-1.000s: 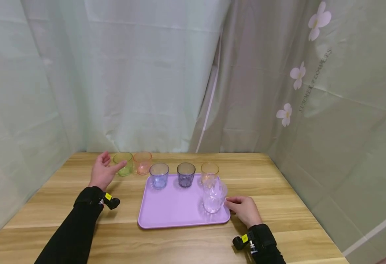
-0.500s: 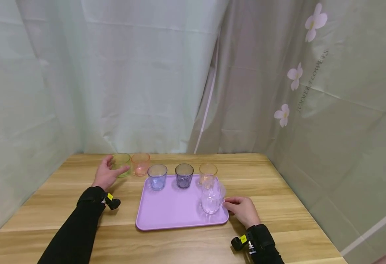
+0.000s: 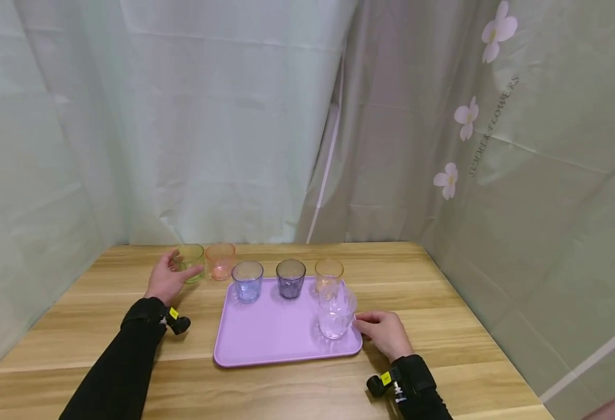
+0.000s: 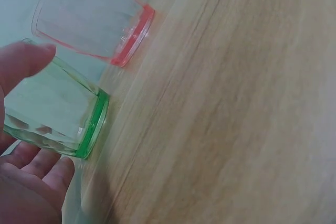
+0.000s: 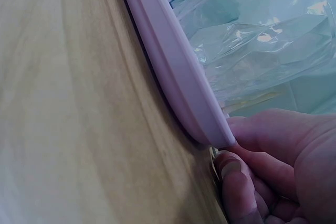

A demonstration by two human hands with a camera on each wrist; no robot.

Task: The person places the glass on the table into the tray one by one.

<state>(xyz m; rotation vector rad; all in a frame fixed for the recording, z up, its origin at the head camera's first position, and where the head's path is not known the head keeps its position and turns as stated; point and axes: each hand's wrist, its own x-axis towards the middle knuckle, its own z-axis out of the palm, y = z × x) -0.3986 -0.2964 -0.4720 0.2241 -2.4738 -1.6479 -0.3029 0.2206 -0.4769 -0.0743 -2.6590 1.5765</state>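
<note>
In the head view, my left hand (image 3: 168,280) is at the green glass (image 3: 189,262) at the back left, thumb on its near side and fingers on its left. The left wrist view shows the thumb across the green glass (image 4: 58,106), which stands on the table. My right hand (image 3: 386,333) pinches the right rim of the lilac tray (image 3: 271,344); the right wrist view shows thumb and fingers at the tray's edge (image 5: 181,77). On the tray are a clear glass (image 3: 335,318), a blue glass (image 3: 247,283), a dark grey glass (image 3: 290,280) and an amber glass (image 3: 329,271).
A pink-orange glass (image 3: 220,262) stands just right of the green one, behind the tray. The wooden table (image 3: 418,280) is bordered by pale curtains (image 3: 234,116) at the back and sides.
My left hand has moved right onto the green glass, its thumb and fingers coming round it. The right hand stays at the tray's rim. The head view has shifted slightly.
</note>
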